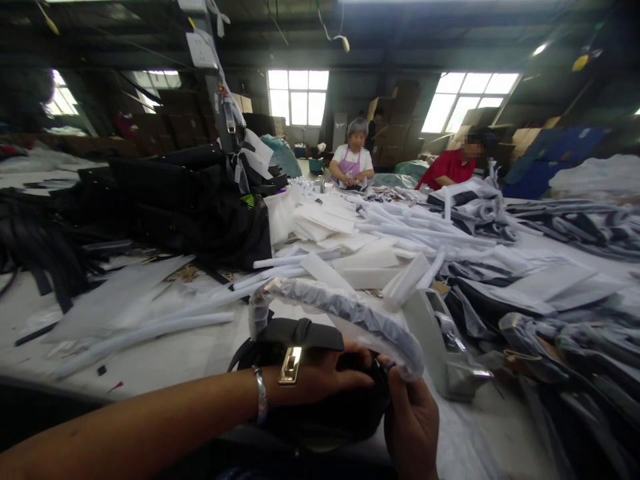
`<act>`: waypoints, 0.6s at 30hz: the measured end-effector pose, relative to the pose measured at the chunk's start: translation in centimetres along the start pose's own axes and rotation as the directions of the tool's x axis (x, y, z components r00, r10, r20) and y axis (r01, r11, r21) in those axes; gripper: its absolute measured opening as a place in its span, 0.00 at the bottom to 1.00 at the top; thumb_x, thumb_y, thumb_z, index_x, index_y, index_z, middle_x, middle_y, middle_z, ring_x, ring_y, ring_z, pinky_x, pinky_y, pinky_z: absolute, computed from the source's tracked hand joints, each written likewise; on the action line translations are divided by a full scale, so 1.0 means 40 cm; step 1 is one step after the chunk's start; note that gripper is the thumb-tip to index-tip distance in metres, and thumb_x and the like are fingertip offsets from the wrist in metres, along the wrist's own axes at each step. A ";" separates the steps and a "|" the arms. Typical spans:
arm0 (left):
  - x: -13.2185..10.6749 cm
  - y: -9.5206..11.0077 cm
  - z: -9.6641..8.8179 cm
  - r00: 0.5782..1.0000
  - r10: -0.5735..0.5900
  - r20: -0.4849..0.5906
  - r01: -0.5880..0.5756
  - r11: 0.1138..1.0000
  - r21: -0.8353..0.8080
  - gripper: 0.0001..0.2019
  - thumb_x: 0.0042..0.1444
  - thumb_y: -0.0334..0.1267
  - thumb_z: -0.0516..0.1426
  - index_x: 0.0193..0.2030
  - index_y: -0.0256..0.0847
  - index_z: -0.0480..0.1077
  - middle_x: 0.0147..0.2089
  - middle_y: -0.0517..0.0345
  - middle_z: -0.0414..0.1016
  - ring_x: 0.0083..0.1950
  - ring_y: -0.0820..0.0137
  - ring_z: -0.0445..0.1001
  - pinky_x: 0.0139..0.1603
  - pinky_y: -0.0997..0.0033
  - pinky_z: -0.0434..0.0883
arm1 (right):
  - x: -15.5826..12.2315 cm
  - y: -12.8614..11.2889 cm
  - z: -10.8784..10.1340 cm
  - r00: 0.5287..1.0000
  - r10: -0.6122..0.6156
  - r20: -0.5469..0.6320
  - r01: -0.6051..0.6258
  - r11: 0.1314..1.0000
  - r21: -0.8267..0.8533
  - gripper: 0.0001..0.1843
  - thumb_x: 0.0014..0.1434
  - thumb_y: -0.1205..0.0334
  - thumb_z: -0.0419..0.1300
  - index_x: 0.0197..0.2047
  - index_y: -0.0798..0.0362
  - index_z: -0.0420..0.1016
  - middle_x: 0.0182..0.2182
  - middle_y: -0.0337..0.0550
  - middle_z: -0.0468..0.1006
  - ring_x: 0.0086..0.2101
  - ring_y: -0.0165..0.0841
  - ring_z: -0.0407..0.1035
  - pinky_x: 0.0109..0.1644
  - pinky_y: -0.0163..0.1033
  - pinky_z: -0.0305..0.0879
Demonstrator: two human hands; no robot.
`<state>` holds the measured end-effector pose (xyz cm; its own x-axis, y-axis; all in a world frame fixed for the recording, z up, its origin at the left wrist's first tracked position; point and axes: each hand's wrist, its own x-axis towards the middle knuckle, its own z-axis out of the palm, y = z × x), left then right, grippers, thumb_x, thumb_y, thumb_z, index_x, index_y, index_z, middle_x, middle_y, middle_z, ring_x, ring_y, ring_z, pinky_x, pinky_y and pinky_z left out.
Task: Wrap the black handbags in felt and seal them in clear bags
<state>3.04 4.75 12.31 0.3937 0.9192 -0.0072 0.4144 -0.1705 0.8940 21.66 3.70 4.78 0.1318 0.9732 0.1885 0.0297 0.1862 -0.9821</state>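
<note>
- Head view: one black handbag [345, 417] stands on the near edge of the bench [505, 420], at the lower middle, between the person's two hands.
- It carries one raised flap [305, 335], one gold turn-lock clasp [290, 365] and one arched handle [345, 312] sheathed in clear, wrinkled film.
- The left hand [327, 381], with one silver bracelet [261, 395] at its wrist, reaches across the bag's mouth beneath the clasp; its fingers run into the dark opening, and whether they hold anything cannot be told.
- The right hand [413, 423] has its thumb and index finger pinched on the bag's right edge, at the foot of the handle; the exact part is hidden.
- Just right of the bag sits one grey tape dispenser [435, 347].
- Behind lie white foam tubes [410, 223] and white foam sheets [325, 220], too overlapped to count.
- To the left rises one heap of black bags [170, 200], with several black straps [37, 233] beyond it.
- Three other people show: one in a purple apron [350, 167], one in a red top [450, 168], and one partly hidden behind.
- Four windows [299, 98] line the far wall.
</note>
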 end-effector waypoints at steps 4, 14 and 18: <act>-0.005 -0.010 -0.002 0.999 0.020 0.024 -0.022 0.998 0.053 0.13 0.60 0.44 0.63 0.50 0.44 0.74 0.49 0.59 0.79 0.53 0.60 0.76 0.60 0.61 0.68 | 0.004 0.006 -0.004 1.000 0.003 -0.015 -0.003 1.000 -0.024 0.20 0.61 0.45 0.63 0.43 0.54 0.82 0.39 0.50 0.85 0.40 0.46 0.78 0.42 0.43 0.75; 0.003 -0.022 0.043 1.000 0.012 -0.003 -0.012 0.999 0.033 0.20 0.52 0.36 0.68 0.51 0.40 0.73 0.49 0.55 0.80 0.50 0.61 0.79 0.54 0.64 0.73 | 0.004 0.000 -0.014 0.995 0.062 -0.072 -0.061 0.998 0.010 0.22 0.58 0.42 0.65 0.39 0.54 0.82 0.36 0.49 0.85 0.39 0.47 0.79 0.40 0.43 0.75; 0.012 -0.023 0.035 0.999 0.045 0.017 -0.046 0.999 0.013 0.11 0.53 0.34 0.67 0.43 0.43 0.74 0.43 0.62 0.81 0.47 0.66 0.79 0.54 0.69 0.72 | 0.005 -0.002 -0.019 0.998 0.047 -0.030 -0.046 0.999 0.022 0.22 0.58 0.43 0.65 0.40 0.55 0.82 0.35 0.50 0.85 0.38 0.48 0.79 0.40 0.44 0.75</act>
<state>4.01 4.85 10.84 0.4263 0.9042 0.0255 0.4067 -0.2167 0.8875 22.43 3.78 4.88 0.1626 0.9763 0.1426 0.0014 0.1442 -0.9895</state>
